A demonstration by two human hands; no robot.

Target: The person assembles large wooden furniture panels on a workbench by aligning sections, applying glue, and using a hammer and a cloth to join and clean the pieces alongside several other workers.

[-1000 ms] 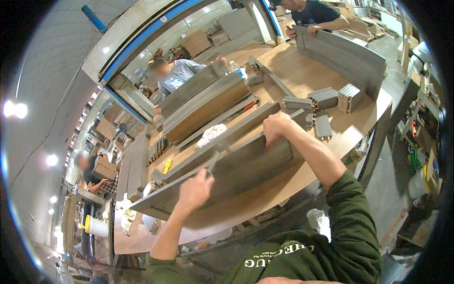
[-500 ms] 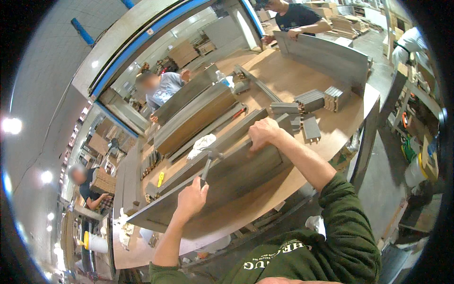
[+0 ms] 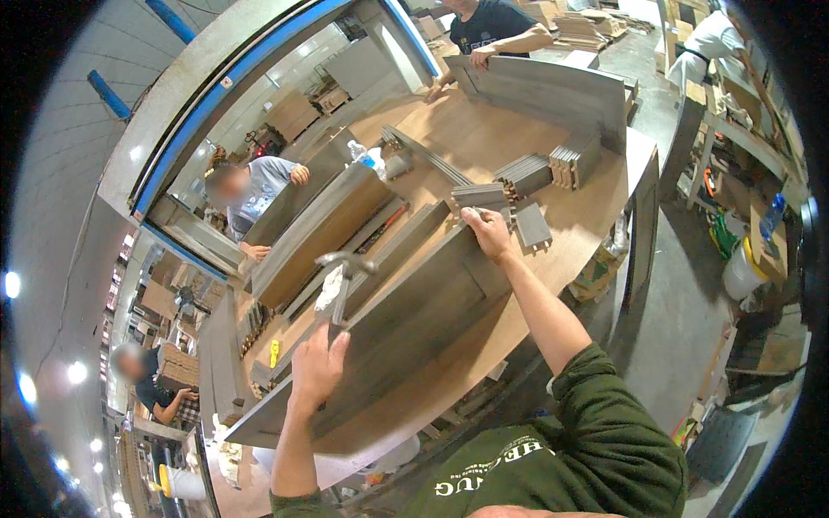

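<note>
My left hand is closed around the handle of a claw hammer, which is held upright with its head above the panel's top edge. A long grey wooden panel stands on its edge across the near side of the workbench. With its fingers, my right hand grips this panel's far right upper corner. Just behind the panel runs a long grey rail. A crumpled white cloth lies on it, partly hidden by the hammer.
Short grey slats with dowels lie stacked beyond my right hand. Larger grey boards fill the middle left, near a yellow tool. Across the bench, one person handles a board, and another holds a wide panel.
My right hand has shifted right along the panel to its end corner. The hammer in my left hand has risen a little and now overlaps the cloth. The whole view has turned slightly.
</note>
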